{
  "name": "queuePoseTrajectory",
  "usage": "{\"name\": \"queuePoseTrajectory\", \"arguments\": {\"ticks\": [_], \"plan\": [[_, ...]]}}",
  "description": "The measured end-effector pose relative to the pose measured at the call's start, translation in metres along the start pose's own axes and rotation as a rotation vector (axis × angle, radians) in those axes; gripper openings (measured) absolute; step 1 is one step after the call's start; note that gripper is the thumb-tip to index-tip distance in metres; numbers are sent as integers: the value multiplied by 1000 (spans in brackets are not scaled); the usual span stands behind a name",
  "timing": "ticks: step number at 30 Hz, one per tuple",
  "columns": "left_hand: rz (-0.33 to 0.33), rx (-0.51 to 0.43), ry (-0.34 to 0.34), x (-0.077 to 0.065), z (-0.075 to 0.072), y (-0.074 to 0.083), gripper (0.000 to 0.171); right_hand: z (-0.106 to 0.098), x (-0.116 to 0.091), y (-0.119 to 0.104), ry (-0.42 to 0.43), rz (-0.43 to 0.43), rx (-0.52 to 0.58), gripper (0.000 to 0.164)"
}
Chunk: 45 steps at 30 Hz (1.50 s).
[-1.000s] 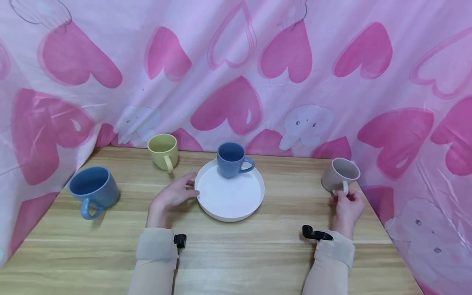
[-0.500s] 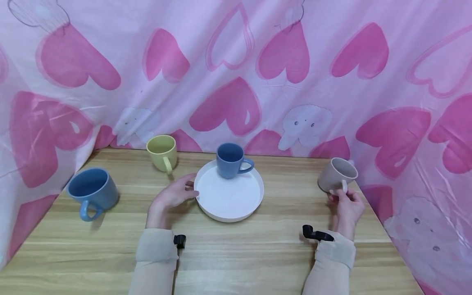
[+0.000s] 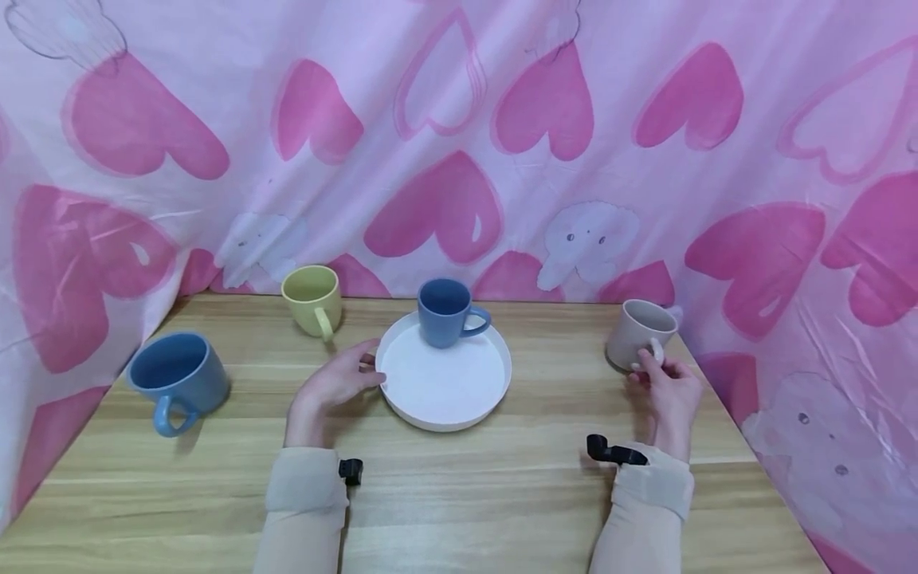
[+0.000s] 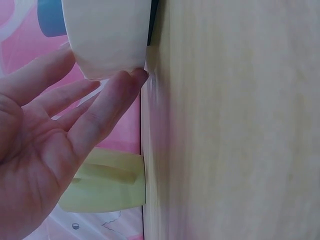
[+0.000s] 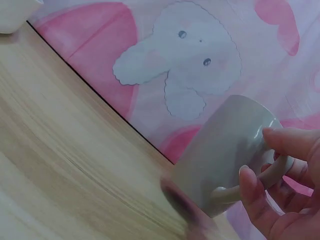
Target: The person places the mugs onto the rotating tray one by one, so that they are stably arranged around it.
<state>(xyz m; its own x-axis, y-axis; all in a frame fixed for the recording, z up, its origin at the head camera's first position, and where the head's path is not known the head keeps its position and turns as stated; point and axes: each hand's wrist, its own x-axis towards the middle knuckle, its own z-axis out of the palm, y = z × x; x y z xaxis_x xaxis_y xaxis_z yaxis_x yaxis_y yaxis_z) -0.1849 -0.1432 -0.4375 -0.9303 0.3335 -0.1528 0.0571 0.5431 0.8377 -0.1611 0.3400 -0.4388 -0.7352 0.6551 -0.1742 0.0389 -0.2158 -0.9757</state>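
A round white tray (image 3: 445, 391) with a low rim lies mid-table, and a dark blue mug (image 3: 441, 313) stands upright at its back. My left hand (image 3: 339, 381) holds the tray's left rim, thumb at the top edge and fingers against the outer wall, as the left wrist view shows. My right hand (image 3: 670, 392) pinches the handle of a grey-beige mug (image 3: 638, 328) at the table's back right. In the right wrist view the thumb and fingers close round that handle (image 5: 270, 177). Whether the mug's base touches the table cannot be told.
A yellow-green mug (image 3: 311, 299) stands at the back, left of the tray. A larger blue mug (image 3: 182, 375) sits at the far left, handle toward the front. A pink heart-print curtain (image 3: 445, 199) borders the wooden table (image 3: 459, 502) at the back and sides.
My right hand has shifted the grey-beige mug a little to the left. The left hand, the tray and the other mugs keep their places; the head view has turned slightly.
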Motion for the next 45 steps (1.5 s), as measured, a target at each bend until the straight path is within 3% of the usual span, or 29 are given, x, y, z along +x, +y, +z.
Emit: {"name": "queuePoseTrajectory", "arguments": {"ticks": [7, 14, 22, 29, 38, 45], "plan": [[22, -1, -4, -3, 2, -1, 59, 7, -8, -3, -14, -62, -91, 22], [10, -14, 4, 0, 0, 2, 62, 14, -12, -9, -45, -90, -165, 9], [3, -31, 12, -1, 0, 1, 60, 28, -16, -10, -105, -240, -227, 6], [23, -27, 1, -1, -1, 1, 60, 37, -24, -12, -138, -241, -258, 7], [-52, -13, 0, 0, -3, 1, 67, 47, -32, -13, -238, -236, -323, 7], [-39, -25, 1, 0, -1, 0, 66, 50, -37, -13, -303, -260, -301, 9]]}}
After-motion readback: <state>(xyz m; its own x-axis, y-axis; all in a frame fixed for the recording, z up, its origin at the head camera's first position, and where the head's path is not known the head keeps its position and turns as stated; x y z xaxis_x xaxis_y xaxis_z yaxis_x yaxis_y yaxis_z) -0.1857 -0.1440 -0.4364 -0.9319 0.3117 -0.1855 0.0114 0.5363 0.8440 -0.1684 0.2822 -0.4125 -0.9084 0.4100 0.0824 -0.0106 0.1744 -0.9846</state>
